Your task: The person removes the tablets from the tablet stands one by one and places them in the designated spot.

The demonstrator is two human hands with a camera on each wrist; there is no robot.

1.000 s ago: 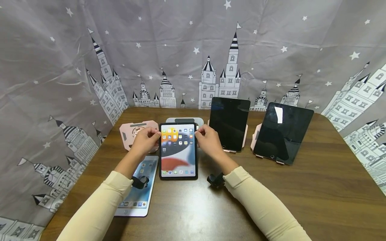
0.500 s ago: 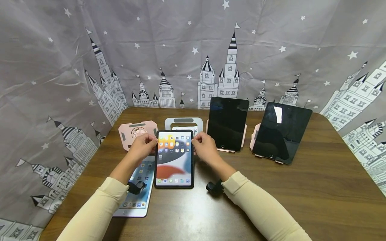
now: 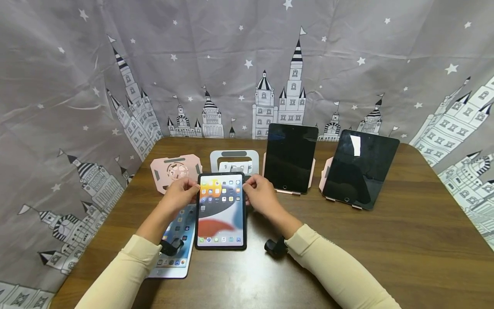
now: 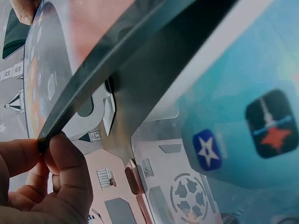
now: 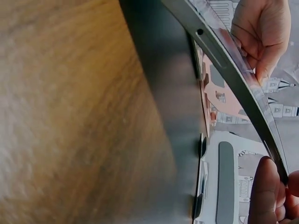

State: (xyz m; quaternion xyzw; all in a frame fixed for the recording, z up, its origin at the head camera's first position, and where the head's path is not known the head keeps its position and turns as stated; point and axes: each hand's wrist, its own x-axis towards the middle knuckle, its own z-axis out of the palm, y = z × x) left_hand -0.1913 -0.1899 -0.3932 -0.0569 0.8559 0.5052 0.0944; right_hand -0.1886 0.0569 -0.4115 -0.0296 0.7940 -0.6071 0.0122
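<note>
While the lit tablet is pinched at its far corners by the left hand and right hand, probably for control, it's kept tilted above the table, left edge overlapping a flat white tablet. Bare wood is left to the right; two empty stands just beyond.

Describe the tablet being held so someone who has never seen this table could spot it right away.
On the brown wooden table, look left of the two dark tablets propped on stands. Both hands, left hand and right hand, pinch the top corners of a black-framed tablet. Unlike the white-framed tablet lying flat beside it, its lit screen is tilted up.
</note>
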